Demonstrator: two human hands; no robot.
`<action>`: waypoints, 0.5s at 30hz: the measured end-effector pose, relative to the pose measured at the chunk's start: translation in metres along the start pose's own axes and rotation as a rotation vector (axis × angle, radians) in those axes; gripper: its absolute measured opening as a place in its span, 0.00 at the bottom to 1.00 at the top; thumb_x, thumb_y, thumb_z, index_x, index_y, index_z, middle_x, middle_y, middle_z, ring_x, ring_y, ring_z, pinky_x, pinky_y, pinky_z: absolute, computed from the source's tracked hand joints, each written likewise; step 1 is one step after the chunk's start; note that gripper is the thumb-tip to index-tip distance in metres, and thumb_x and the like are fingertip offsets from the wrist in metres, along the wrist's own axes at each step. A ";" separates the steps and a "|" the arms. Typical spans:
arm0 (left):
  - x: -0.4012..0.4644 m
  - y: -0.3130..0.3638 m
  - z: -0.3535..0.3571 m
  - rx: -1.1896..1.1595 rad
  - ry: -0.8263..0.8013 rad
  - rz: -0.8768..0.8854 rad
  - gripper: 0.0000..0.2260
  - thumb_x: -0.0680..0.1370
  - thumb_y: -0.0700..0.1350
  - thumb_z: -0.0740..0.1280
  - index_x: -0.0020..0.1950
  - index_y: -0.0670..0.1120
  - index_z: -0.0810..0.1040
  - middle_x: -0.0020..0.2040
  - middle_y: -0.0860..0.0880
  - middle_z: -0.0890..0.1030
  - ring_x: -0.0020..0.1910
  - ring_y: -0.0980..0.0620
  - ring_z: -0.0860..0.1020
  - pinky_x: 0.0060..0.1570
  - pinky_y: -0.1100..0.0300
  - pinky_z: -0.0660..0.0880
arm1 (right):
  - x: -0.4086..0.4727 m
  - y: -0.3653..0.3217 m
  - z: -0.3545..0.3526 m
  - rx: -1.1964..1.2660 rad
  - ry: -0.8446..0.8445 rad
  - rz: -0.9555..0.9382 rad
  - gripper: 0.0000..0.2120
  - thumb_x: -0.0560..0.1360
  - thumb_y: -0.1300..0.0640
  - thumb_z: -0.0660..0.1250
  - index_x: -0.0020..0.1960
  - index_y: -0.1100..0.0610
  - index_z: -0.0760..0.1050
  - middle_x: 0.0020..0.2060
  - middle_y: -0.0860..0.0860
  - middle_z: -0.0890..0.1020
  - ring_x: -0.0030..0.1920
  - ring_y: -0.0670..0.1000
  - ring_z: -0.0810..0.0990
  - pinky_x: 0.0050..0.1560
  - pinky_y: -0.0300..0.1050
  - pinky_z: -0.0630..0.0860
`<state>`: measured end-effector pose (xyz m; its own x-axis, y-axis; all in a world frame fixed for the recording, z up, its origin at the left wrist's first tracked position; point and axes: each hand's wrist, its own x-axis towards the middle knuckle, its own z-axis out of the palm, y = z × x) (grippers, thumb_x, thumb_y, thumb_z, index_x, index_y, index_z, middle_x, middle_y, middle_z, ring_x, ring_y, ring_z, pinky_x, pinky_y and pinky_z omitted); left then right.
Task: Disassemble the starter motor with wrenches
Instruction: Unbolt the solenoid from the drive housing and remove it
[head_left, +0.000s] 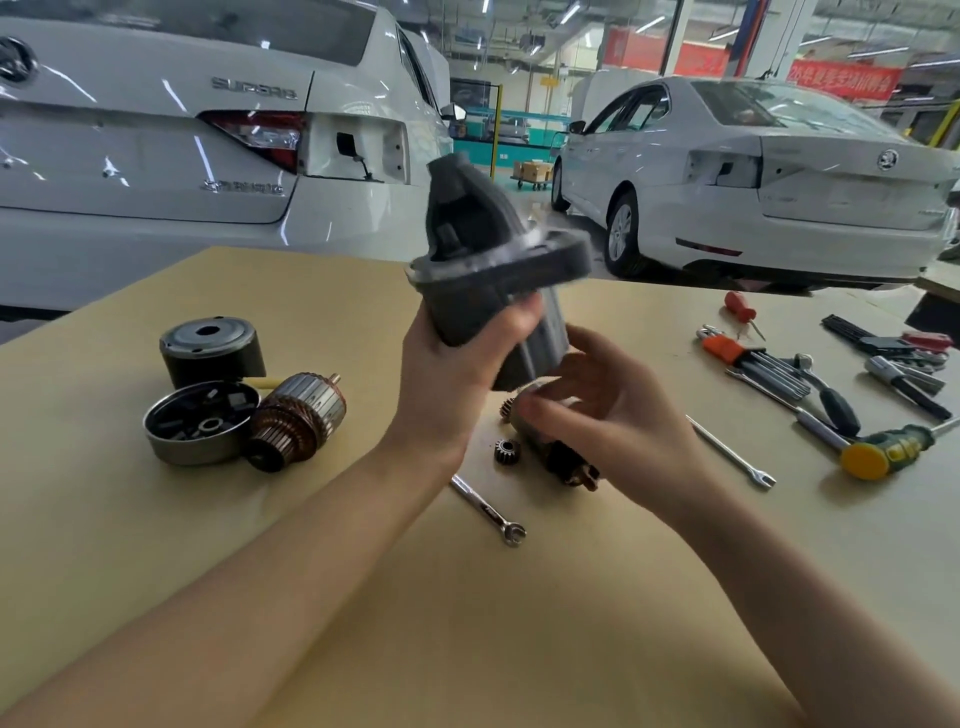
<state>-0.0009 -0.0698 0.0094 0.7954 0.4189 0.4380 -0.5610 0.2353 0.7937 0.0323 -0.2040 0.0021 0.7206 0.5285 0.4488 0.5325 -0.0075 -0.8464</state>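
Holding grey motor housing (498, 270) aloft above worktop (363, 597), left hand (457, 364) fingers wrapped round its body. Right hand (597, 410) loosely spread just beneath, gripping nothing. Best kept tilted over worktop so loose gears (507, 451) drop near spanner (488, 512).

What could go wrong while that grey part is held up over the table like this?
The left hand alone grips the grey housing, lifted and tilted; if it slips, it could drop onto the small gear lying below. The right hand sits under the housing's lower end, so fingers might get pinched. The small gear lies loose on the table near the combination wrench and could be knocked away.
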 end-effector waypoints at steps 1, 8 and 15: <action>-0.004 0.000 0.002 0.086 0.017 0.098 0.28 0.60 0.51 0.76 0.58 0.43 0.77 0.50 0.49 0.84 0.52 0.51 0.83 0.52 0.55 0.79 | 0.000 -0.001 0.001 0.001 -0.023 -0.033 0.25 0.64 0.56 0.74 0.60 0.49 0.75 0.46 0.48 0.85 0.47 0.49 0.84 0.49 0.52 0.81; -0.023 -0.004 0.009 0.374 -0.047 0.391 0.35 0.59 0.49 0.78 0.63 0.43 0.72 0.56 0.53 0.80 0.58 0.57 0.79 0.58 0.65 0.74 | -0.004 -0.002 -0.001 -0.035 -0.025 -0.231 0.24 0.66 0.62 0.76 0.59 0.52 0.75 0.52 0.34 0.81 0.56 0.36 0.78 0.51 0.28 0.73; -0.023 -0.001 0.009 0.419 -0.003 0.371 0.34 0.61 0.49 0.78 0.64 0.42 0.73 0.56 0.55 0.80 0.58 0.59 0.79 0.56 0.68 0.73 | -0.003 0.003 0.000 -0.067 -0.040 -0.219 0.22 0.67 0.64 0.74 0.59 0.52 0.76 0.54 0.42 0.82 0.56 0.42 0.80 0.52 0.33 0.75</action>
<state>-0.0166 -0.0874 0.0019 0.5632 0.4045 0.7206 -0.6649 -0.2959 0.6858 0.0317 -0.2057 -0.0019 0.5669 0.5572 0.6067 0.7037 0.0554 -0.7083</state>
